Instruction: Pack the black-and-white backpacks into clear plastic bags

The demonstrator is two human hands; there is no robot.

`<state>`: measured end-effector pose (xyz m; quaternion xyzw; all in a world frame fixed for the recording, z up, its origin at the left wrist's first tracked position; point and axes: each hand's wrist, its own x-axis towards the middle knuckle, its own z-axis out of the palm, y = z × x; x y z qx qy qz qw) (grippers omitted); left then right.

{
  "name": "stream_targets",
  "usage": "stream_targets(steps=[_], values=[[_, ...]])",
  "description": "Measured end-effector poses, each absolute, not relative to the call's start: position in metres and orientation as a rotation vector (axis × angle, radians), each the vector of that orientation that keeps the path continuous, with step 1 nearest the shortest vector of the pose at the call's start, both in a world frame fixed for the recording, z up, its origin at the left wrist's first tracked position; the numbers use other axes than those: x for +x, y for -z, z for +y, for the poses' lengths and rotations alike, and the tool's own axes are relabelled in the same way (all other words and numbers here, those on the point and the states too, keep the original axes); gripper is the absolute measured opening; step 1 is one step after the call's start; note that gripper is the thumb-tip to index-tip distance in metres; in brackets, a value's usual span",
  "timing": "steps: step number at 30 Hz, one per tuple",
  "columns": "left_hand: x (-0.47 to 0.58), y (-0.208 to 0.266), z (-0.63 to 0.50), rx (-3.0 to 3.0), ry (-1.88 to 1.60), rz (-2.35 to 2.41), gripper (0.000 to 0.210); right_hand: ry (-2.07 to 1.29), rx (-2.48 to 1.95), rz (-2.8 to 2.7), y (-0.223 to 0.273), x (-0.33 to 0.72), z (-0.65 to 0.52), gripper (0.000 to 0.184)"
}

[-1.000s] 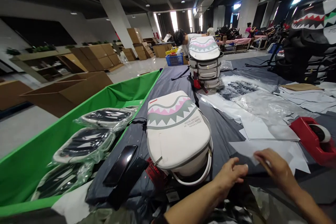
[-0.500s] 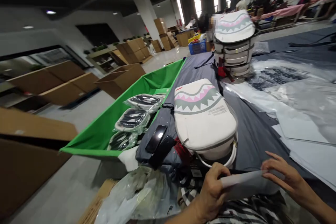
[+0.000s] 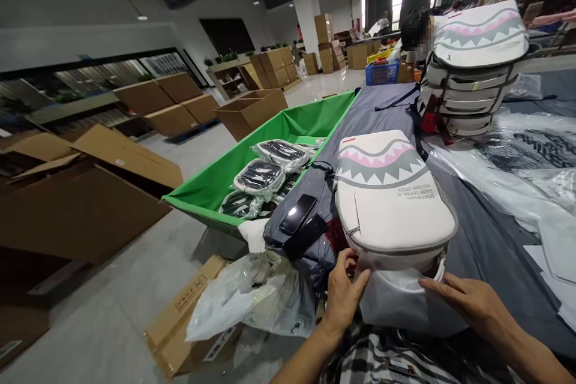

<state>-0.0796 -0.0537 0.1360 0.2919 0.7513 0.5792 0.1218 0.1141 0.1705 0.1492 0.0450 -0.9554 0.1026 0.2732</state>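
A white backpack (image 3: 396,216) with a pink and grey shark-tooth print lies on the grey-covered table, its handle end towards me. A translucent white sheet (image 3: 396,306), plastic by its look, hangs against that near end and partly covers it. My left hand (image 3: 344,294) pinches the left side of the sheet, thumb in front and fingers by the backpack's corner. At the right, beside the white handle (image 3: 440,269), my right hand (image 3: 468,300) is closed on the sheet's upper edge. Some of its fingers are hidden behind the sheet.
A green bin (image 3: 207,189) holds several plastic-wrapped bags. Two black phones (image 3: 299,216) lie at the table's left edge, above a hanging plastic bag (image 3: 256,300). Stacked backpacks (image 3: 472,78) stand behind, near a person (image 3: 414,30). Clear plastic (image 3: 531,150) lies at the right.
The sheet has gone from a folded strip near my lap to spread against the backpack's near end. Both hands have moved forward with it. The view has swung left.
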Motion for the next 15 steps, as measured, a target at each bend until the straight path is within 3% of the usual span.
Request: stream_targets(steps=[3,7,12,15], values=[[-0.065,-0.156,-0.059,1.362,-1.744,2.548,0.018,-0.221,0.151,-2.573,-0.150,0.117,0.171,0.048],[-0.055,-0.165,-0.036,2.126,-1.480,2.296,0.011,-0.225,0.156,-2.573,-0.149,0.117,0.172,0.050],[-0.060,-0.133,-0.008,2.229,-1.401,2.299,0.009,-0.352,0.155,-2.597,-0.150,0.115,0.170,0.049],[-0.061,-0.115,-0.009,2.268,-1.479,2.253,0.008,-0.590,-0.004,-2.587,-0.147,0.122,0.173,0.034]])
